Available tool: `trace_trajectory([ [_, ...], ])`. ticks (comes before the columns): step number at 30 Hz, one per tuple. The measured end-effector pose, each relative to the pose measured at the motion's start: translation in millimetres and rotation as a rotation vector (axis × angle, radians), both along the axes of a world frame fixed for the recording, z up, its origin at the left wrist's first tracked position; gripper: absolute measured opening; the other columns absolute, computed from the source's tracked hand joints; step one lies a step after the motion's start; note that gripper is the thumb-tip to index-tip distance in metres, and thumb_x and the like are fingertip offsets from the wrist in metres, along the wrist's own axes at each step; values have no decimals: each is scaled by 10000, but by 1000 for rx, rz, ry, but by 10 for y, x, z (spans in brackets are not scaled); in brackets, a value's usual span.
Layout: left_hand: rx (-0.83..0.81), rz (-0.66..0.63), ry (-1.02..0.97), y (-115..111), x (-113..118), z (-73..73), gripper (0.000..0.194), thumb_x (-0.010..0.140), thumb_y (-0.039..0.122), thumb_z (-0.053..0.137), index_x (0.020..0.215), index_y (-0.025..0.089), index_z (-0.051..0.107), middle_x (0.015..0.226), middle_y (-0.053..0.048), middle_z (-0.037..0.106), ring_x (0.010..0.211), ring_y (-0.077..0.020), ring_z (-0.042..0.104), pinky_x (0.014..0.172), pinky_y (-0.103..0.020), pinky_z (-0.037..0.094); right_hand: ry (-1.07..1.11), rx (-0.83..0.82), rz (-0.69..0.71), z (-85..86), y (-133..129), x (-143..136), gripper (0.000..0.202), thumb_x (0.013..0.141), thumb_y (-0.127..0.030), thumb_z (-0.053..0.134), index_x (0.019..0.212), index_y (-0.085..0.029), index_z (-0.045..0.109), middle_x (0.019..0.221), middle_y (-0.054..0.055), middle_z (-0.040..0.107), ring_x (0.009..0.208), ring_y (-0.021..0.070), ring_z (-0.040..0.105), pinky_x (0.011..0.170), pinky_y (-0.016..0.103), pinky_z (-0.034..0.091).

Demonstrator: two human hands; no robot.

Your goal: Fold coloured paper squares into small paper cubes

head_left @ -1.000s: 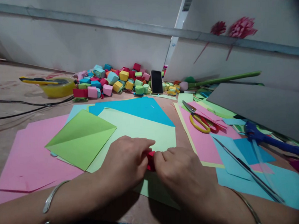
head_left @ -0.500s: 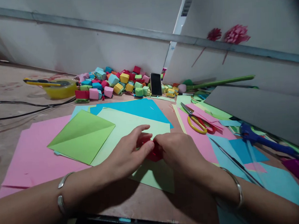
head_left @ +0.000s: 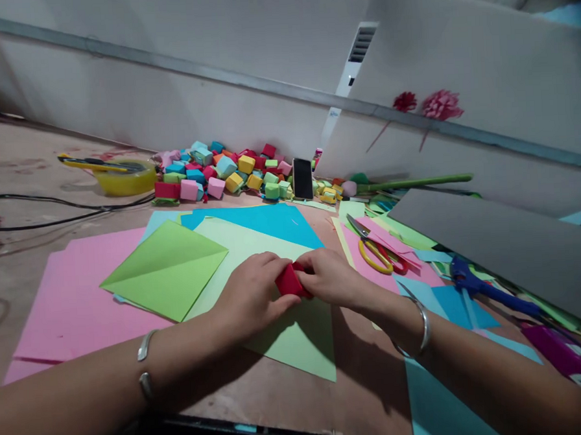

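Between my two hands is a small red folded-paper box (head_left: 289, 282), held just over a pale green sheet (head_left: 297, 337). My left hand (head_left: 252, 287) grips it from the left, thumb below and fingers curled over the far side. From the right, my right hand (head_left: 330, 277) pinches the box, with its fingers partly hidden behind and inside it. Left of my hands lies a brighter green square of paper (head_left: 169, 269), creased across its middle, on top of pink sheets (head_left: 75, 294). A blue sheet (head_left: 271, 222) lies beyond the pale green one.
A heap of coloured paper cubes (head_left: 229, 169) lies by the wall, beside a propped phone (head_left: 303, 179). At left are a yellow tape roll (head_left: 127, 179) with a cutter on it and black cables (head_left: 66, 206). Scissors (head_left: 375, 252), a blue glue gun (head_left: 493, 288) and a grey board (head_left: 491, 246) are at right.
My fingers have shifted on the red paper box, and it has turned so a flat face shows more clearly. The camera view has tilted slightly upward.
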State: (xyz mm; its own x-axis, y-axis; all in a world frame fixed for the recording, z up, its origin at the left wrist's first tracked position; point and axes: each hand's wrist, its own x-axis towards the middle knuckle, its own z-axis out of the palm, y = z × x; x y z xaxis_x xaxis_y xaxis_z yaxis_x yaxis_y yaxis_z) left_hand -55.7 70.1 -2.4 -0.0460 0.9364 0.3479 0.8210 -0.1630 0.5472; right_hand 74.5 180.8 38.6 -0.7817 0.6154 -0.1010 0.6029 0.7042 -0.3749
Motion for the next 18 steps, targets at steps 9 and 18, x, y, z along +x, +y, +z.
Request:
trace_trajectory([
  [9,10,106,-103,37,-26,-59,651,779,281,678,1350,140,398,1184,-148,611,1081,-279,568,923,-438,468,-90,-72,-13,42,88,-144,202,767,-134,493,644,-151,652,561,5,655,513,99,562,497,201,356],
  [18,-43,-43,24,-30,20,-81,410,819,219,578,1224,153,567,1189,-126,627,1091,-275,566,944,-423,463,-265,19,-283,190,930,-312,172,880,-245,580,880,-91,657,806,57,668,710,148,618,602,254,482],
])
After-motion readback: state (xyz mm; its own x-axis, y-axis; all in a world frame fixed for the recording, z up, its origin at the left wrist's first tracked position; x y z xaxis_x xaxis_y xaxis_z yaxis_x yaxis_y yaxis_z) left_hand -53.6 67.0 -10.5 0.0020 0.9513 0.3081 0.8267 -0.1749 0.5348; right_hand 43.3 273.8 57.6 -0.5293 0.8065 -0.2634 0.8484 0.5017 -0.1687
